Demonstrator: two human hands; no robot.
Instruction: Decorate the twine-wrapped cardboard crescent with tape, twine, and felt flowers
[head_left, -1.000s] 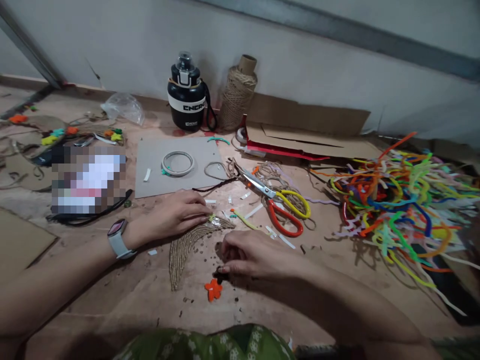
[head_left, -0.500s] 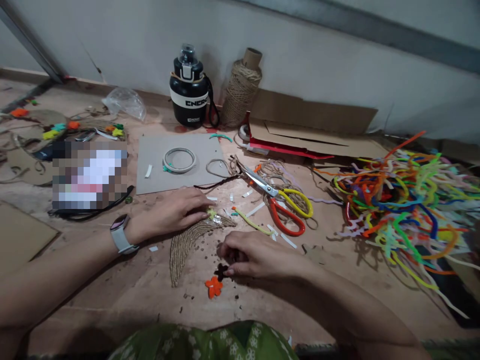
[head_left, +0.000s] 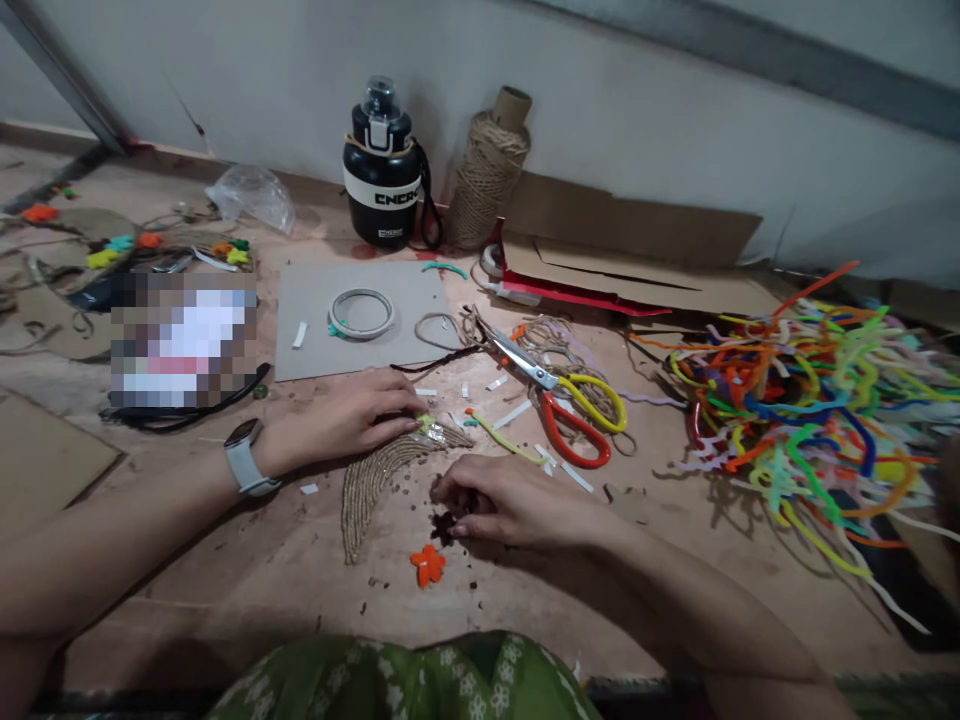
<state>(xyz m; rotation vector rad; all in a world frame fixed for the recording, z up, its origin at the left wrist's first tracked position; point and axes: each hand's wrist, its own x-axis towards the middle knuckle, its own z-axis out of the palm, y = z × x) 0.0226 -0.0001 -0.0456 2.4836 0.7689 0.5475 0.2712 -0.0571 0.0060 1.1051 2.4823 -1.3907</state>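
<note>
A curved piece covered in rows of brown twine (head_left: 375,485) lies on the table between my hands. My left hand (head_left: 367,408) rests at its upper end, fingertips on a small yellow flower (head_left: 426,424) beside a shiny clear patch. Just right of the curved piece, my right hand (head_left: 491,500) has its fingers curled, thumb and fingertips at a dark brown flower (head_left: 442,528). An orange flower (head_left: 427,566) with a small white strip on it lies flat below that hand.
Scissors (head_left: 551,385), a yellow stem (head_left: 504,440) and paper bits lie beyond my right hand. A tape roll (head_left: 361,313) sits on grey card (head_left: 300,290). Behind stand a bottle (head_left: 382,180) and twine spool (head_left: 491,165). Colourful pipe cleaners (head_left: 802,400) are heaped right.
The view has shifted slightly. My right hand's fingers have moved a little over the dark flower, and my left hand stays at the yellow one.
</note>
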